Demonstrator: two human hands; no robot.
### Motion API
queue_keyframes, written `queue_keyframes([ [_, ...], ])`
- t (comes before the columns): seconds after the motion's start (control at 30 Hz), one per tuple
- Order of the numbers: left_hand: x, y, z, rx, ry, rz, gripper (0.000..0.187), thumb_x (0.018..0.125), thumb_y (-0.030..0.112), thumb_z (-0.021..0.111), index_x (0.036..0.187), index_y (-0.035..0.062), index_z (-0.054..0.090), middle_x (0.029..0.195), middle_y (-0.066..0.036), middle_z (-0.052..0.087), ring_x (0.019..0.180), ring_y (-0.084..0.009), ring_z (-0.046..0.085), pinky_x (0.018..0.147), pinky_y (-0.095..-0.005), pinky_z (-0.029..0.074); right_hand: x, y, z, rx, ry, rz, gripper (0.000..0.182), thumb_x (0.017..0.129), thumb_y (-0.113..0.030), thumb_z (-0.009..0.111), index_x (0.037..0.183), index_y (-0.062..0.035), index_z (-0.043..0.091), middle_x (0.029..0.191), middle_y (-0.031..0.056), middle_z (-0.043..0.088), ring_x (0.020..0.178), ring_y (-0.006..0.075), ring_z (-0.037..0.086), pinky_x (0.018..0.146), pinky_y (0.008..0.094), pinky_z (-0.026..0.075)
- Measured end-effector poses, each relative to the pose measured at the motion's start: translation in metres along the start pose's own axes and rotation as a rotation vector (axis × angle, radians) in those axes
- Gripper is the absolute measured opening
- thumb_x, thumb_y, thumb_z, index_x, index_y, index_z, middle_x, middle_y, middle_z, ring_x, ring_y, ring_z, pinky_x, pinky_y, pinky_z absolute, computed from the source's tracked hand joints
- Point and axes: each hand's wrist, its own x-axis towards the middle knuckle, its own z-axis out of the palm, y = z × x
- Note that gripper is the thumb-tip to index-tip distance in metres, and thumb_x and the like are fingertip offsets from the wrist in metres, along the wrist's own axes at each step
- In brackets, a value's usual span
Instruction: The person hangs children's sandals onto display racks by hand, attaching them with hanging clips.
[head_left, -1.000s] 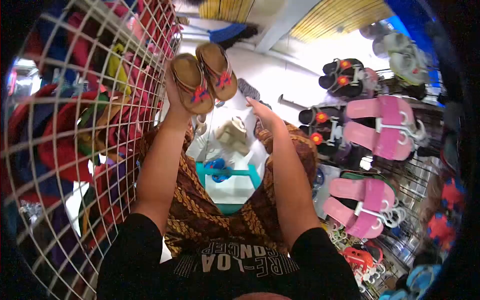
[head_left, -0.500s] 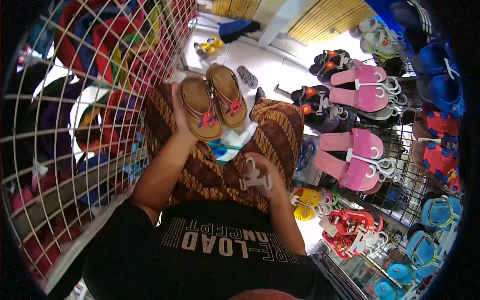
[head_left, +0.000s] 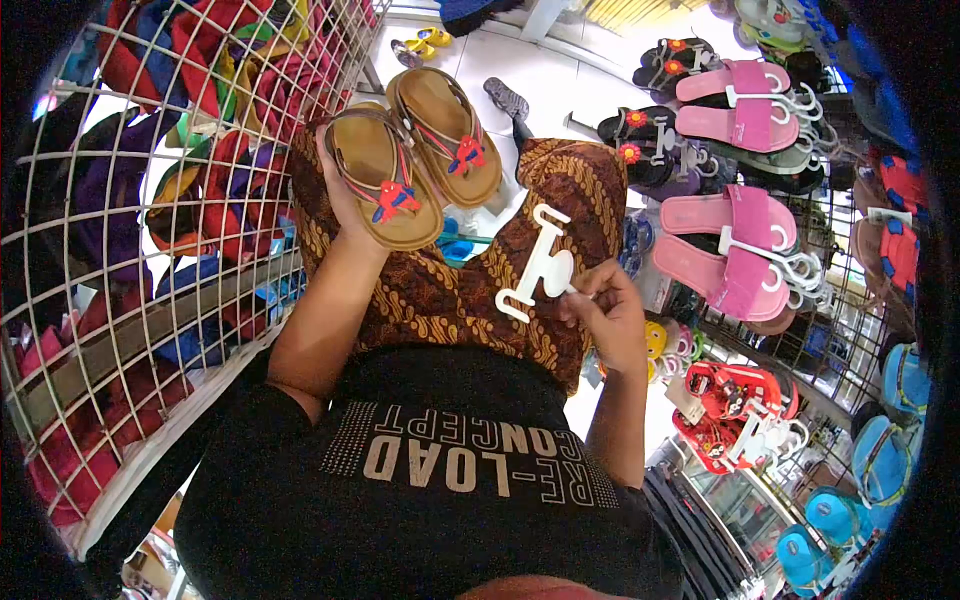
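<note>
My left hand (head_left: 350, 205) is closed on a pair of brown child's sandals, held up with their insoles facing me. The nearer sandal (head_left: 365, 150) and the farther sandal (head_left: 440, 100) lie side by side, each with a red and blue figure on its strap. Much of the left hand is hidden behind them. To the right, my right hand (head_left: 610, 310) pinches a white plastic shoe hanger (head_left: 547, 268) by its hook end. The hanger's two clip arms point toward the sandals, apart from them, above my patterned brown cloth (head_left: 440, 310).
On the left stands a wire grid (head_left: 150, 240) with colourful goods behind it. Racks on the right carry pink slippers (head_left: 735, 250), red sandals (head_left: 735, 400) and blue sandals (head_left: 885, 460). Yellow shoes (head_left: 430, 40) and a dark clog (head_left: 507, 98) rest on the tiled floor.
The hanger has risen and turned in my right hand, which has moved right and now pinches its hook end. The sandals have moved slightly up and closer to me.
</note>
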Motion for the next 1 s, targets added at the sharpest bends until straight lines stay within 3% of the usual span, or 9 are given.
queue_keyframes([
  [0.07,-0.003,-0.001,0.004,0.033,-0.015,-0.025,0.061,0.090,0.064,0.039,0.114,0.0118,0.057,0.106,-0.010,0.062,0.095,-0.0299,0.060,0.084,-0.0477,0.049,-0.001,-0.011,0.010,0.174,-0.001,-0.054,0.020,0.085,0.005,0.059,0.086,-0.0070,0.043,0.078,0.0079,0.057,0.066,0.0147,0.058,0.058,0.0269,0.047],
  [0.2,-0.008,-0.004,0.009,0.061,-0.070,-0.081,0.066,0.087,0.069,0.039,0.116,0.0116,0.055,0.105,-0.011,0.062,0.090,-0.0302,0.061,0.080,-0.0473,0.051,0.005,-0.008,0.026,0.348,-0.190,-0.093,0.017,0.086,0.004,0.057,0.089,-0.0069,0.044,0.079,0.0080,0.057,0.067,0.0151,0.058,0.057,0.0275,0.046],
  [0.33,-0.023,-0.006,0.022,-0.066,-0.258,-0.249,0.071,0.083,0.073,0.040,0.116,0.0111,0.054,0.105,-0.013,0.061,0.088,-0.0302,0.061,0.077,-0.0472,0.052,0.015,-0.006,0.041,0.550,-0.217,-0.035,0.012,0.089,-0.002,0.056,0.091,-0.0068,0.045,0.080,0.0079,0.056,0.070,0.0161,0.058,0.059,0.0270,0.045],
  [0.43,-0.019,-0.005,0.017,-0.061,-0.287,-0.215,0.071,0.084,0.072,0.040,0.117,0.0107,0.054,0.106,-0.013,0.061,0.088,-0.0299,0.062,0.077,-0.0465,0.052,0.021,-0.003,0.047,0.672,-0.249,-0.031,0.013,0.090,-0.003,0.056,0.092,-0.0069,0.045,0.080,0.0084,0.058,0.070,0.0160,0.058,0.061,0.0279,0.046],
  [0.6,-0.020,-0.008,0.020,-0.054,-0.267,-0.084,0.068,0.087,0.068,0.040,0.120,0.0103,0.053,0.109,-0.013,0.061,0.091,-0.0292,0.062,0.078,-0.0457,0.053,0.019,0.002,0.053,0.542,-0.285,-0.041,0.012,0.092,-0.005,0.056,0.093,-0.0068,0.045,0.084,0.0095,0.060,0.073,0.0158,0.060,0.062,0.0292,0.047],
  [0.67,-0.018,-0.007,0.008,0.044,-0.148,-0.020,0.066,0.088,0.067,0.040,0.121,0.0109,0.052,0.111,-0.012,0.061,0.093,-0.0288,0.061,0.079,-0.0468,0.052,0.018,0.002,0.054,0.558,-0.304,-0.003,0.011,0.092,-0.006,0.056,0.094,-0.0067,0.045,0.086,0.0090,0.061,0.075,0.0163,0.060,0.064,0.0294,0.048],
  [1.0,-0.019,-0.008,0.012,-0.009,-0.239,-0.057,0.075,0.083,0.070,0.044,0.132,0.0132,0.041,0.126,-0.013,0.048,0.110,-0.0324,0.049,0.092,-0.0513,0.042,0.020,0.007,0.073,0.534,-0.087,-0.074,0.010,0.094,-0.003,0.053,0.096,-0.0069,0.044,0.091,0.0108,0.062,0.085,0.0197,0.063,0.075,0.0320,0.051],
])
